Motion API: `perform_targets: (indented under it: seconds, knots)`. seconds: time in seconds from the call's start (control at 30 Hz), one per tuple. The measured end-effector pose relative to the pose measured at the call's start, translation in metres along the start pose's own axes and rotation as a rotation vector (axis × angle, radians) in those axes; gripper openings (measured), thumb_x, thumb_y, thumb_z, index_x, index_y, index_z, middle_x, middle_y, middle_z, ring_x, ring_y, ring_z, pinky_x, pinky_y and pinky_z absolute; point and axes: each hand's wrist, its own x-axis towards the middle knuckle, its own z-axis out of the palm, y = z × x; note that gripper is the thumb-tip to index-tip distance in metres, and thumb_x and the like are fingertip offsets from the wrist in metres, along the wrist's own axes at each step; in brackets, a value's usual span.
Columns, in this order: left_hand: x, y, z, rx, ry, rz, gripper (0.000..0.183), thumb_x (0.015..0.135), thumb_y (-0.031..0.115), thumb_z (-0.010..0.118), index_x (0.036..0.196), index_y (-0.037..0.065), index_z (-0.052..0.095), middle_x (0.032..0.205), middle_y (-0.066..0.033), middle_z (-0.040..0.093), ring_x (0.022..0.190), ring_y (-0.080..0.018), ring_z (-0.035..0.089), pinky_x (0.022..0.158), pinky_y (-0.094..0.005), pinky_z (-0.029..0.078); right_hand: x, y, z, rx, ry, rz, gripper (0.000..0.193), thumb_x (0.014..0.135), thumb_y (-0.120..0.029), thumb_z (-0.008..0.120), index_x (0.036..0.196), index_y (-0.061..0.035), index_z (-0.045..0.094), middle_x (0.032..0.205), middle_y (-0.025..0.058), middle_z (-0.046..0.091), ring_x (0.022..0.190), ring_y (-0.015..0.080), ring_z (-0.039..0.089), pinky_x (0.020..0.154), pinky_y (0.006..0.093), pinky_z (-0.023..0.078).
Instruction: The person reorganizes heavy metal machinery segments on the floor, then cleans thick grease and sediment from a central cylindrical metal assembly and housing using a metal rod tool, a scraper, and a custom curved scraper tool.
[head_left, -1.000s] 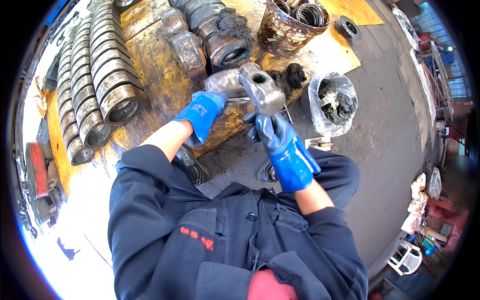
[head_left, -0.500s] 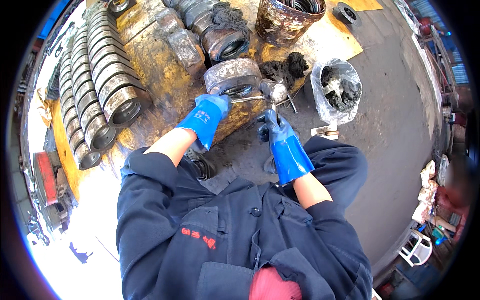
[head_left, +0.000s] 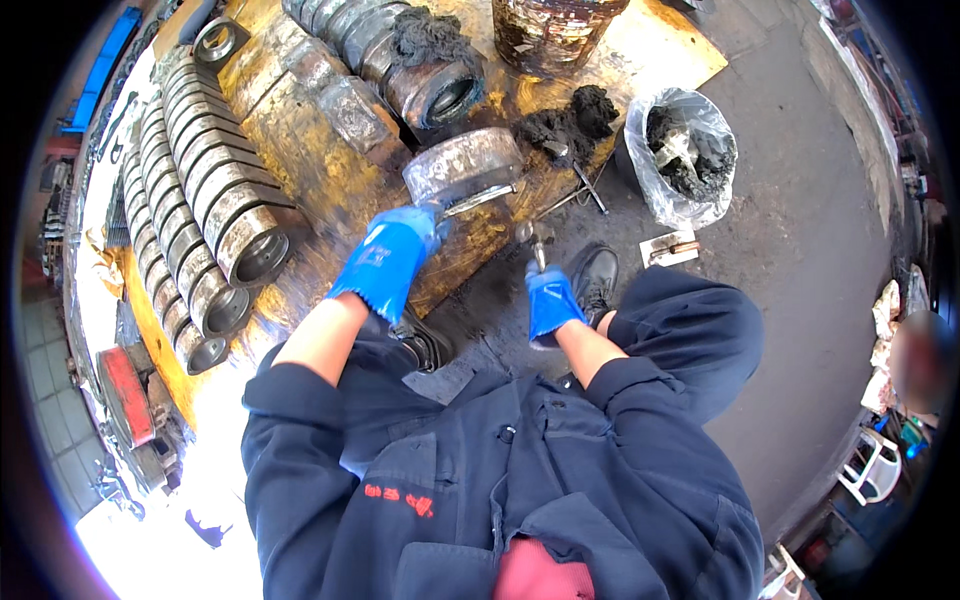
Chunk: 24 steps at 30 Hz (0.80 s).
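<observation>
Now, left hand: the blue-gloved left hand is closed around one end of a slim metal rod, and that rod runs right along the near rim of the ring.
Right hand: the other blue glove, the right hand, has a tight wrap on the handle of a hammer, head up, near the bench edge and well apart from the rod!
Metal ring: the broad, worn ring sits near the front of the stained workbench, scuffed outer wall in view; whether the left fingers touch it, I cannot tell.
Behind the ring: a row of dark metal cylinders stretches back, a fibrous black clump on top, with rusty metal blocks alongside.
Left flank: three long rows of metal rings lie side by side, one loose ring near their far end.
Right flank: black greasy waste heaps near the bench edge, a grimy bucket stands beyond it, and a plastic-lined bin holds more dark muck.
Down below: a black shoe shows just beside the right glove.
</observation>
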Motion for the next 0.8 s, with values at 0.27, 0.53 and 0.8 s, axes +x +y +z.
perform_targets:
  seconds: [0.27, 0.53, 0.8]
  knots:
    - [-0.099, -0.018, -0.111, -0.691, 0.076, -0.282, 0.026, 0.095, 0.031, 0.058, 0.106, 0.009, 0.068, 0.067, -0.0047, 0.066, 0.064, -0.0130, 0.064, 0.058, -0.0292, 0.049, 0.035, -0.045, 0.030, 0.192, -0.106, 0.060, 0.060, 0.088, -0.051, 0.062, 0.114, 0.0025, 0.059, 0.110, 0.0245, 0.066, 0.102, 0.0382, 0.065, 0.090, 0.0459, 0.051]
    - [-0.099, -0.082, -0.102, -0.886, 0.603, -0.512, 0.030, 0.096, 0.035, 0.059, 0.104, 0.007, 0.066, 0.062, -0.0037, 0.064, 0.055, -0.0113, 0.061, 0.052, -0.0270, 0.047, 0.029, -0.250, -0.008, 1.841, -0.610, 0.412, 0.071, 0.080, -0.051, 0.075, 0.134, -0.0107, 0.051, 0.129, 0.0112, 0.059, 0.118, 0.0305, 0.054, 0.098, 0.0507, 0.047]
    - [-0.084, -0.087, -0.118, -0.580, 0.456, -0.496, 0.027, 0.094, 0.028, 0.052, 0.106, 0.006, 0.063, 0.074, -0.0121, 0.068, 0.070, -0.0233, 0.067, 0.067, -0.0364, 0.051, 0.063, -0.254, 0.005, 1.812, -0.366, 0.560, 0.070, 0.083, -0.049, 0.073, 0.138, -0.0119, 0.050, 0.139, 0.0105, 0.053, 0.123, 0.0339, 0.052, 0.106, 0.0583, 0.038]
